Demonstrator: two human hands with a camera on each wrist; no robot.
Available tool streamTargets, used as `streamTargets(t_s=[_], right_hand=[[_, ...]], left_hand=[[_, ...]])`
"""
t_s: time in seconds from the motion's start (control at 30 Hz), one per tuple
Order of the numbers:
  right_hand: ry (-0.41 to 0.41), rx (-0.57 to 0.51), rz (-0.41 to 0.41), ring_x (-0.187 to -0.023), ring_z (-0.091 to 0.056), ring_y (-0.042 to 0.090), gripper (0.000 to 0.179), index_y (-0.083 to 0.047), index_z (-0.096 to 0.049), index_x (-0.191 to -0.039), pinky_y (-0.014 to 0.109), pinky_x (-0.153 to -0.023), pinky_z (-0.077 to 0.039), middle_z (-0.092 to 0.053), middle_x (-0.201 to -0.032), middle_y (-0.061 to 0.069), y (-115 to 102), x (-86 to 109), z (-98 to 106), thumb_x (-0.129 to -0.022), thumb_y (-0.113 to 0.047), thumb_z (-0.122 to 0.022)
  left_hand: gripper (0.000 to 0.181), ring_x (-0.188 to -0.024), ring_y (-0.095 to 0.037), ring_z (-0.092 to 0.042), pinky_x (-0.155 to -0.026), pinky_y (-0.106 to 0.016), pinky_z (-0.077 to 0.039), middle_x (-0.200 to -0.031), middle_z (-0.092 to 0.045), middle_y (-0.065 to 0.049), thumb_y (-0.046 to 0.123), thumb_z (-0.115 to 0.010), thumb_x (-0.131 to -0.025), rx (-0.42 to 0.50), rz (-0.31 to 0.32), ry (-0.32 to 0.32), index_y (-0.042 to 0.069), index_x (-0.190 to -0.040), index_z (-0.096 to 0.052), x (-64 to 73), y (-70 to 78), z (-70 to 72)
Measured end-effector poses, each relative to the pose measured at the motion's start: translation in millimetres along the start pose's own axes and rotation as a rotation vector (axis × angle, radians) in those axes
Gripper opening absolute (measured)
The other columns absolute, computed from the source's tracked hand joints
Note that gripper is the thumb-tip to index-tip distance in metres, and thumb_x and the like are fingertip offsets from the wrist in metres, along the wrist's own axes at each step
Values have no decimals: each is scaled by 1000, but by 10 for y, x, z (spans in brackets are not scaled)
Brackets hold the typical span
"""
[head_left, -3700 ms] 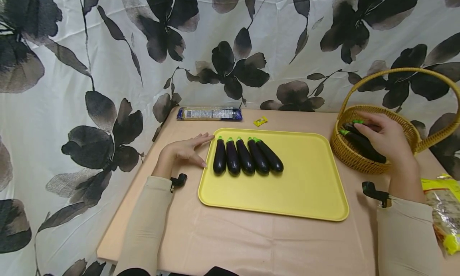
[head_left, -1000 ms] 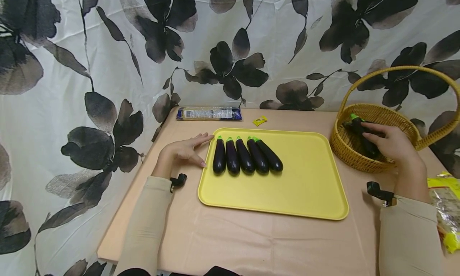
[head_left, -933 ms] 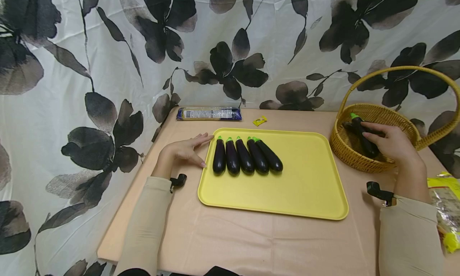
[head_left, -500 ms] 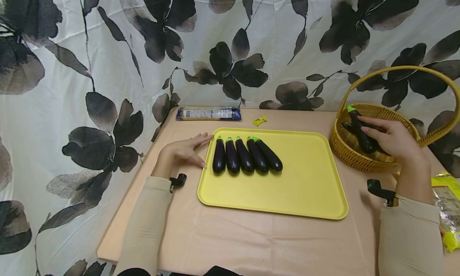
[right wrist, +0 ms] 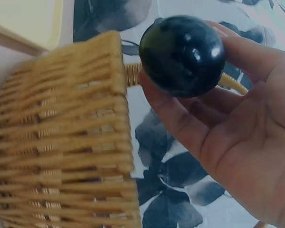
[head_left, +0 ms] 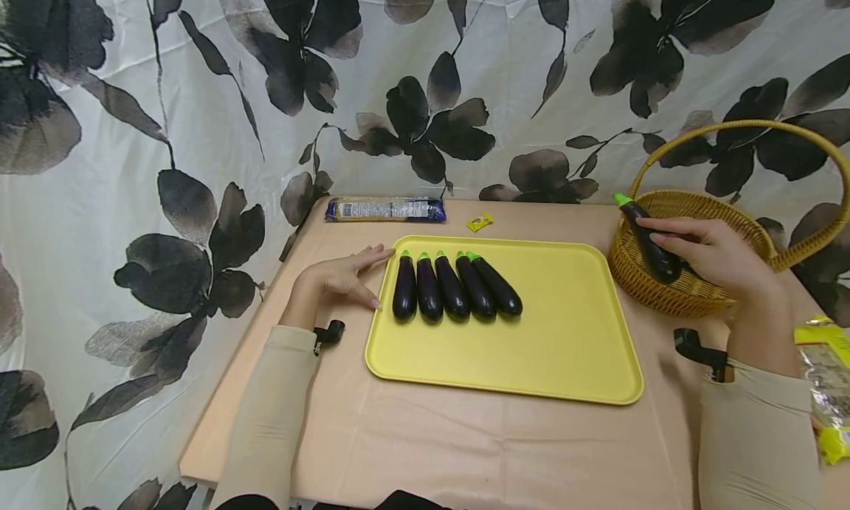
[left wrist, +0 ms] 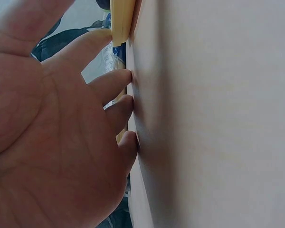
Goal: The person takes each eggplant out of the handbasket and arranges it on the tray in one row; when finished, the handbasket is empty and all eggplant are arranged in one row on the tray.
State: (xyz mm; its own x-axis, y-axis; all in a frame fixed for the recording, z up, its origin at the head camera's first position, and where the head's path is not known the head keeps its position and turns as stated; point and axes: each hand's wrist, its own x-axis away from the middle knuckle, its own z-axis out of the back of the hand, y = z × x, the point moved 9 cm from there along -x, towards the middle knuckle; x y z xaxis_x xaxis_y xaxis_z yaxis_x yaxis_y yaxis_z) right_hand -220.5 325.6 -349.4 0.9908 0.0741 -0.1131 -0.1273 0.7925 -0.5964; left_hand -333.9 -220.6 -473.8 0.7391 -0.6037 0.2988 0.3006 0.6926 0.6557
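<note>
My right hand (head_left: 713,252) pinches a dark purple eggplant (head_left: 647,244) with a green stem tip, over the left rim of the wicker basket (head_left: 671,296). In the right wrist view the eggplant's rounded end (right wrist: 183,57) sits between thumb and fingers, above the basket's rim. Several eggplants (head_left: 455,288) lie side by side on the left half of the yellow tray (head_left: 558,347), stems toward the back. At the tray's left edge, my left hand (head_left: 339,277) rests with fingers spread; the left wrist view shows its fingertips (left wrist: 126,102) on the table and a finger against the tray.
Behind the tray lie a long blue packet (head_left: 387,210) and a small yellow wrapped candy (head_left: 480,223). The basket's tall handle (head_left: 737,130) arches over its opening. A yellow and clear plastic bag (head_left: 826,384) is at the right edge, beside the right forearm. A floral curtain hangs behind.
My right hand has lifted the eggplant from inside the basket and carried it left to the basket's rim. The left hand and the eggplants on the tray have stayed put.
</note>
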Motion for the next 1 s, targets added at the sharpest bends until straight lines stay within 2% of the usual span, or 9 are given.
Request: streamTargets(t_s=[0.07, 0.13, 0.27, 0.37, 0.5, 0.63, 0.77, 0.87, 1.0], right_hand=[[-7, -18, 25, -101, -47, -2, 43, -21, -61, -148, 5, -74, -42, -55, -144, 15, -56, -13, -38, -108, -36, -56], [-8, -38, 47, -91, -50, 6, 42, -21, -61, -148, 13, -65, -45, -58, -135, 11, -113, -33, -83, -108, -34, -56], [-5, -62, 64, -77, -46, 19, 41, -21, -61, -148, 31, -54, -39, -57, -115, 7, -201, -85, -187, -108, -31, -57], [-19, -85, 61, -69, -44, 20, 41, -20, -60, -149, 32, -52, -38, -55, -108, 8, -252, -131, -269, -109, -28, -57], [-37, -125, 68, -67, -42, 20, 40, -20, -61, -148, 33, -51, -37, -52, -103, 11, -343, -181, -377, -109, -27, -57], [-33, -156, 94, -77, -47, 21, 38, -21, -63, -146, 29, -57, -42, -55, -105, 10, -440, -228, -487, -108, -27, -58], [-38, -184, 124, -82, -56, 17, 38, -19, -63, -145, 25, -64, -50, -62, -122, 9, -522, -267, -592, -108, -26, -57], [-59, -222, 151, -87, -62, 11, 38, -17, -63, -145, 21, -71, -54, -64, -132, 14, -574, -298, -672, -108, -24, -57], [-97, -282, 159, -96, -62, 8, 38, -15, -62, -146, 17, -79, -54, -61, -141, 15, -628, -336, -800, -109, -22, -56]], left_hand=[[123, -163, -26, 12, -130, -57, 7, -177, 2, 0, 44, -97, -69, -4, -1, -3, 36, -167, -23, 2, 3, -2], [123, -163, -26, 12, -130, -58, 7, -177, 2, 0, 44, -97, -69, -8, -4, -5, 36, -167, -23, 3, 4, -5], [123, -163, -27, 12, -130, -57, 6, -177, 2, -1, 44, -97, -69, -16, -9, -4, 36, -167, -22, 6, 2, -7], [123, -163, -27, 11, -130, -57, 5, -177, 2, -1, 43, -97, -70, -24, -10, -4, 36, -167, -22, 8, 2, -3], [122, -163, -27, 11, -130, -58, 5, -177, 3, -2, 44, -97, -70, -30, -9, -7, 36, -167, -22, 7, 3, 4], [123, -163, -27, 12, -130, -57, 5, -177, 3, -1, 44, -97, -69, -22, -4, -10, 36, -167, -22, 4, -4, -1], [122, -163, -26, 12, -130, -58, 6, -177, 3, 0, 43, -97, -70, -13, 0, -11, 36, -167, -22, 10, 0, -3], [123, -163, -26, 12, -130, -58, 5, -177, 3, 0, 44, -97, -70, -25, 2, -10, 36, -167, -22, 11, 5, 2], [123, -163, -25, 12, -130, -58, 5, -177, 2, 1, 45, -97, -69, -27, 7, -8, 36, -167, -23, 10, -1, 5]])
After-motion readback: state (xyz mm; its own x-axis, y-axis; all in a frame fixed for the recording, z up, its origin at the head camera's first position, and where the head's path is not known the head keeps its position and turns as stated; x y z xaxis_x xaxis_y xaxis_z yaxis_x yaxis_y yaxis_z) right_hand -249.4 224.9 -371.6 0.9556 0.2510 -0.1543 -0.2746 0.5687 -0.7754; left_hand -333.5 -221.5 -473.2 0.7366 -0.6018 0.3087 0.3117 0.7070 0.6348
